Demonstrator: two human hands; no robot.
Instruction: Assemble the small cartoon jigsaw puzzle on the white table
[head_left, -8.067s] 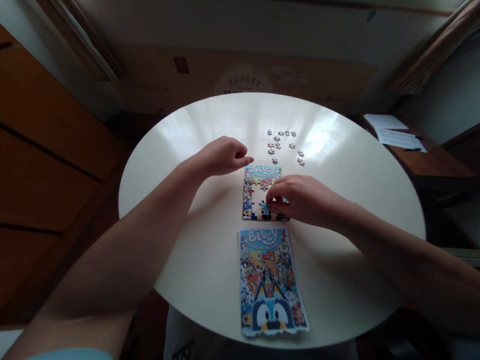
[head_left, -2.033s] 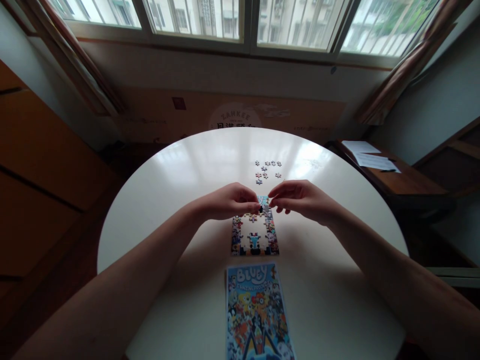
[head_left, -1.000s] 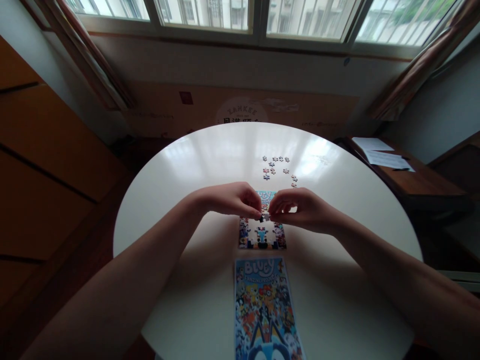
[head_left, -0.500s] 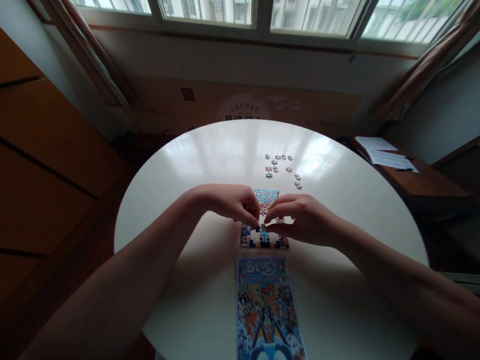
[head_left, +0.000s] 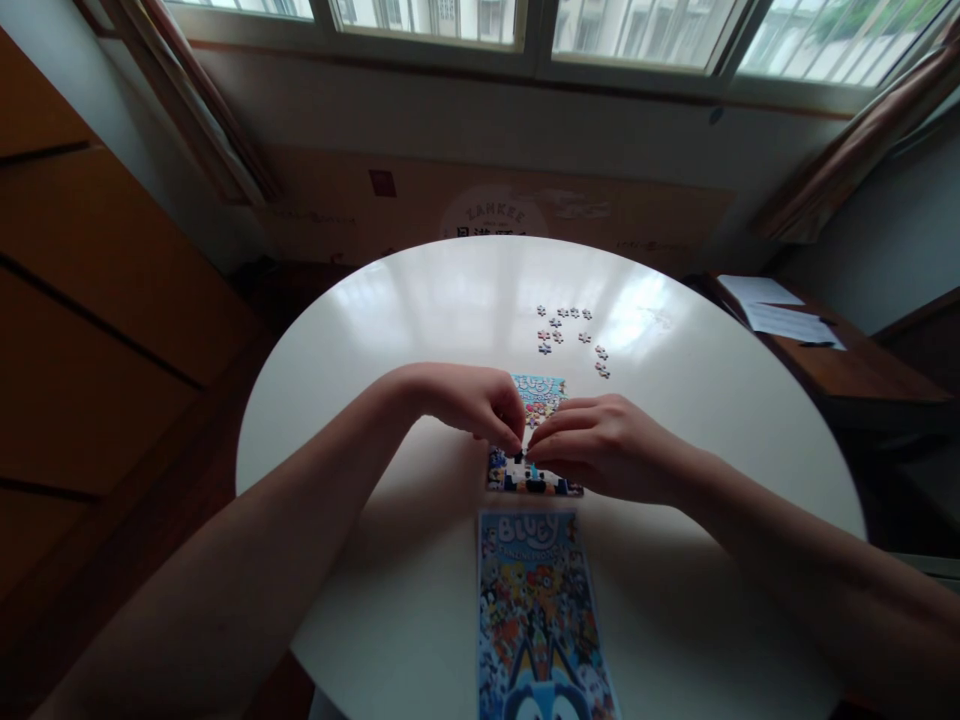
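A partly assembled jigsaw puzzle lies on the round white table, with pale gaps in its middle. Over its left side is my left hand, thumb and fingers pinched on a small dark puzzle piece. My right hand covers the puzzle's right side, its fingers together and fingertips down at the middle, close to my left fingertips. Whatever is under the right fingertips is hidden. Nearer to me lies a blue printed picture sheet showing the same kind of cartoon design.
Several loose puzzle pieces lie beyond the puzzle on the white table. A brown side table at the right holds papers and a dark pen. A window and curtains are behind.
My right fingers have come closer together and lower, nearer the left fingertips. My left hand keeps its pinch. The whole view has shifted slightly.
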